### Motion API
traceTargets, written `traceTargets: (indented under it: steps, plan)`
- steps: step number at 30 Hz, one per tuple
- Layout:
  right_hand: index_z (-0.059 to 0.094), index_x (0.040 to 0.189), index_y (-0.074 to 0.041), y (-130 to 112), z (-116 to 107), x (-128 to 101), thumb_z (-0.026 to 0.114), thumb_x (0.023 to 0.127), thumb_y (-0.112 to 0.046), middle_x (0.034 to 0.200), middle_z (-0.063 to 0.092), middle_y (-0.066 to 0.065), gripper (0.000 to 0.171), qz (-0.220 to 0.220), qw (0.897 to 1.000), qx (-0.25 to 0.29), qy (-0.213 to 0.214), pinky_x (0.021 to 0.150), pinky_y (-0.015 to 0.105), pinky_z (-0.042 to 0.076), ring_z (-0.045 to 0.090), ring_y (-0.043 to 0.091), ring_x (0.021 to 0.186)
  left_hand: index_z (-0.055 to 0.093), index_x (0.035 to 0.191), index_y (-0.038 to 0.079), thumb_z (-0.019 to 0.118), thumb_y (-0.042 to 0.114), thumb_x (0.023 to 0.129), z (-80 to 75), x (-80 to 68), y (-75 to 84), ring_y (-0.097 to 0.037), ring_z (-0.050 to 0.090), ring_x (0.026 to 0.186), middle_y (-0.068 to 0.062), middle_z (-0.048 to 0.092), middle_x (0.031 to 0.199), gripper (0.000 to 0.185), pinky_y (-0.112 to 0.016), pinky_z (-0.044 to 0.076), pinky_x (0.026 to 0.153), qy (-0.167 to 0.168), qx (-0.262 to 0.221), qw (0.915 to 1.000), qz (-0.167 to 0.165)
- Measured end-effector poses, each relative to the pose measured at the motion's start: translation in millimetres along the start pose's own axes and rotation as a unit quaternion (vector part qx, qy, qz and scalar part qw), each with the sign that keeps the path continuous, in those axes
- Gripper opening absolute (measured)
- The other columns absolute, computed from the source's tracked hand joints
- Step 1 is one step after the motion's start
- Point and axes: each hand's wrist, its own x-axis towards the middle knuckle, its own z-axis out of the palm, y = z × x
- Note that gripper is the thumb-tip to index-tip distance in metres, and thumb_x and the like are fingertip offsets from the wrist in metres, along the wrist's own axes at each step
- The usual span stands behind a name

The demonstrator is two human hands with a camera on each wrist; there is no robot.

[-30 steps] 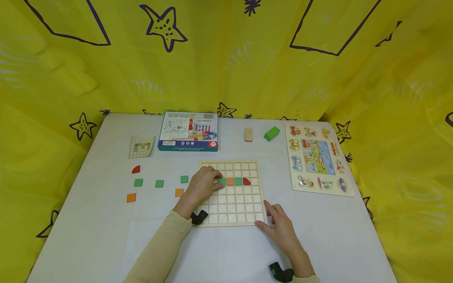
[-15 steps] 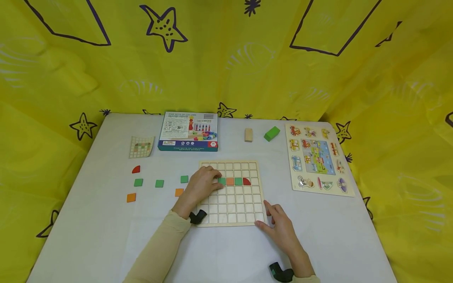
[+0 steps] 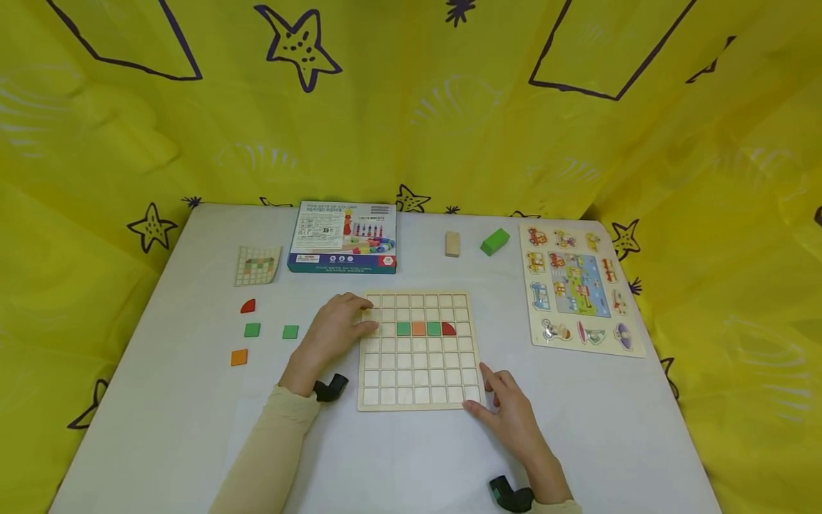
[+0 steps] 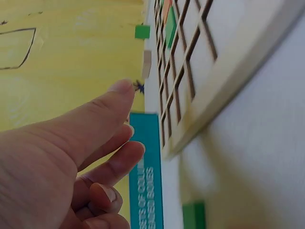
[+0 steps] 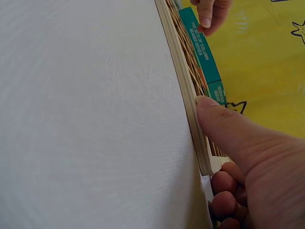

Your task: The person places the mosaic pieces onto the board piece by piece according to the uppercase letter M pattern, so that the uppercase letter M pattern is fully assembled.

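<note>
A wooden grid board (image 3: 417, 371) lies flat on the white table. One of its rows holds a green tile (image 3: 403, 328), an orange tile (image 3: 419, 328), a second green tile (image 3: 434, 328) and a red quarter-round tile (image 3: 448, 329). My left hand (image 3: 334, 332) hovers at the board's left edge, with its fingers loosely curled and holding nothing. In the left wrist view a loose green tile (image 4: 194, 214) lies on the table below it. My right hand (image 3: 507, 410) grips the board's front right corner, with the thumb (image 5: 224, 124) on the board's edge (image 5: 183, 81).
Left of the board lie a red tile (image 3: 247, 306), two green tiles (image 3: 252, 330) (image 3: 290, 332) and an orange tile (image 3: 239, 358). A pattern card (image 3: 257, 265) and a blue box (image 3: 342, 237) sit behind. A wooden block (image 3: 452, 243), a green block (image 3: 494, 241) and a picture puzzle (image 3: 580, 289) are on the right.
My left hand has drawn back leftward off the grid and now covers the spot where a green and an orange loose tile lay. The right hand has stayed put.
</note>
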Motion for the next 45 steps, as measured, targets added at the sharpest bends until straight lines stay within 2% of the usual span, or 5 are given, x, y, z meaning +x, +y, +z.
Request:
traceTargets:
  steps: [5, 22, 28, 36, 45]
  plan:
    - [0.051, 0.138, 0.004, -0.4, -0.3, -0.2, 0.085, 0.076, -0.026, 0.093, 0.048, -0.003, 0.077, -0.005, 1.000, -0.001, 0.003, 0.055, 0.022, 0.036, 0.039, 0.010, 0.072, 0.068, 0.118, 0.005, 0.075, 0.029, 0.088, -18.3, -6.9, -16.1, -0.031, 0.053, 0.113, -0.010, 0.063, 0.118, 0.039, -0.048, 0.042, 0.098, 0.027, 0.002, 0.9992, -0.031]
    - [0.052, 0.138, 0.003, -1.6, 0.0, 0.3, 0.086, 0.076, -0.026, 0.093, 0.047, -0.003, 0.077, 0.005, 1.000, -0.005, 0.000, 0.055, 0.022, 0.036, 0.039, 0.010, 0.073, 0.062, 0.125, 0.000, 0.070, 0.024, 0.092, -75.1, -33.5, -80.7, -0.042, 0.047, 0.119, -0.021, 0.059, 0.126, 0.041, -0.058, 0.035, 0.100, 0.062, -0.016, 0.9900, -0.126]
    - [0.053, 0.137, 0.003, -0.9, 0.7, -0.5, 0.086, 0.075, -0.027, 0.093, 0.047, -0.004, 0.076, 0.001, 1.000, -0.009, 0.005, 0.055, 0.021, 0.037, 0.039, 0.009, 0.072, 0.059, 0.127, -0.004, 0.072, 0.022, 0.091, -95.1, -43.8, -101.1, -0.044, 0.052, 0.106, -0.026, 0.058, 0.125, 0.046, -0.058, 0.040, 0.094, 0.076, 0.002, 0.9874, -0.138]
    - [0.052, 0.138, 0.003, -1.2, 0.0, -0.3, 0.085, 0.077, -0.027, 0.093, 0.047, -0.004, 0.076, 0.010, 1.000, -0.009, 0.000, 0.055, 0.022, 0.037, 0.040, 0.011, 0.073, 0.056, 0.129, -0.005, 0.069, 0.029, 0.093, -109.0, -52.7, -118.2, -0.050, 0.041, 0.123, -0.029, 0.053, 0.130, 0.051, -0.062, 0.031, 0.101, 0.069, -0.002, 0.9825, -0.173]
    - [0.051, 0.139, 0.003, -1.3, -1.8, -0.4, 0.085, 0.077, -0.027, 0.094, 0.047, -0.004, 0.076, 0.018, 1.000, -0.006, -0.012, 0.056, 0.022, 0.038, 0.041, 0.012, 0.074, 0.055, 0.130, -0.005, 0.068, 0.036, 0.092, -114.1, -56.2, -131.2, -0.053, 0.035, 0.125, -0.033, 0.046, 0.135, 0.058, -0.065, 0.027, 0.101, 0.031, -0.020, 0.9763, -0.213]
